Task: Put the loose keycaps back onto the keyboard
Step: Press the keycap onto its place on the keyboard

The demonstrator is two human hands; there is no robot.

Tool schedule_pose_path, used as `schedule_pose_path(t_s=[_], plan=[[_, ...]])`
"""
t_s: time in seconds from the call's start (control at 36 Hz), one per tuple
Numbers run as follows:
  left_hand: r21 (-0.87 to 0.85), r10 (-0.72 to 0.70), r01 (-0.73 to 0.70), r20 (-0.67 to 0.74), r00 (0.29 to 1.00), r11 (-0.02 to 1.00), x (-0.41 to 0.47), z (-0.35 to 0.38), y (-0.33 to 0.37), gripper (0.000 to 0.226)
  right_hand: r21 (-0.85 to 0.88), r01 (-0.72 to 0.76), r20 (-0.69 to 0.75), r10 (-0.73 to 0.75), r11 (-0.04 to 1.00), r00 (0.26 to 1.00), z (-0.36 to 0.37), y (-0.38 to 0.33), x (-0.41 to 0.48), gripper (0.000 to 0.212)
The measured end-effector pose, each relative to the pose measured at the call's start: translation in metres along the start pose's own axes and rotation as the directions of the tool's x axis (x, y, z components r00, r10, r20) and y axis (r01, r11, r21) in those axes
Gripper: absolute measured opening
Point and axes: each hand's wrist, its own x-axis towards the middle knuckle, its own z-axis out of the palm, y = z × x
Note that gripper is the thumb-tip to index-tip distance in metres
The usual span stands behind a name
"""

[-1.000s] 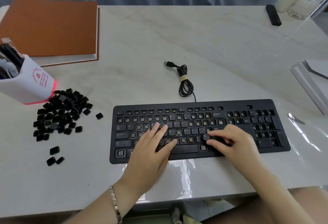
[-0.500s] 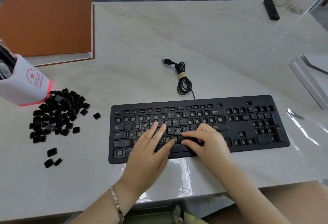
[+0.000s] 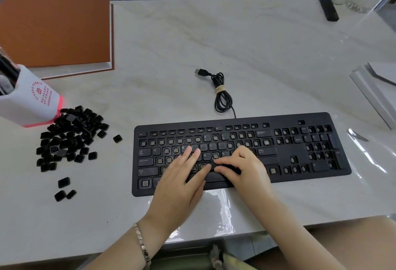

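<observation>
Obs. The keyboard (image 3: pixel 287 148) lies square to us at the near edge of the desk (image 3: pixel 257 55). Its cable (image 3: pixel 222 96) is coiled and tied behind it with the plug lying free, which is sensible, since keys get pressed during refitting. Many sockets show bare. A few caps are fitted and legible (Q, R, Y, U, G, K, Enter, Backspace), so we judge the task well short of half done.

Stock. The loose keycaps (image 3: pixel 70 137) sit heaped on the desk well left of the keyboard, against the foot of a white pen holder (image 3: pixel 32 102). One stray keycap (image 3: pixel 117 138) lies between the heap and the keyboard. We take the heap to be kept off the board so that no socket is covered.

Left hand (image 3: pixel 180 184): flat on the letter rows, fingers straight and slightly fanned, holding nothing. We read it as steadying the board against a push.

Right hand (image 3: pixel 246 167): fingers curled, fingertips (image 3: pixel 218 169) bunched down on the bottom letter row, just beside the left hand. It is dark on dark there, so we cannot tell whether a cap is pinched under them. Judged step: seating a cap at that socket.

Risk. A cap pushed on crooked may sit tilted, so the press wants to go straight down until the cap is level with its neighbours
</observation>
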Motion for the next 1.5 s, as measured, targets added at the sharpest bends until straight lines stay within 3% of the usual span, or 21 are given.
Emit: schedule_pose_path(t_s=[0.28, 0.42, 0.56, 0.89, 1.17, 1.5], plan=[[-0.005, -0.016, 0.016, -0.015, 1.000, 1.000, 0.002, 0.000, 0.003, 0.030, 0.007, -0.082, 0.024, 0.082, 0.997, 0.996, -0.001, -0.003, -0.002, 0.009], [-0.119, -0.111, 0.102, -0.075, 0.991, 0.988, 0.011, -0.003, 0.009, 0.025, -0.047, -0.052, -0.133, 0.045, 0.998, 0.990, 0.012, -0.004, -0.018, 0.007], [-0.214, -0.231, 0.213, -0.066, 0.971, 0.953, 0.023, -0.005, 0.009, 0.024, -0.057, 0.020, -0.189, -0.030, 0.998, 0.981, 0.018, -0.004, -0.025, 0.018], [-0.295, -0.286, 0.265, -0.027, 0.958, 0.918, 0.029, -0.004, 0.011, 0.023, -0.068, 0.105, -0.141, -0.114, 0.992, 0.983, 0.015, 0.001, -0.029, 0.030], [-0.307, -0.282, 0.263, -0.020, 0.959, 0.915, 0.034, -0.003, 0.009, 0.022, -0.076, 0.118, -0.129, -0.127, 0.990, 0.984, 0.016, 0.004, -0.031, 0.022], [-0.287, -0.292, 0.284, 0.016, 0.956, 0.915, 0.039, -0.006, 0.010, 0.015, -0.084, 0.130, -0.104, -0.138, 0.988, 0.985, 0.014, 0.008, -0.031, 0.030]])
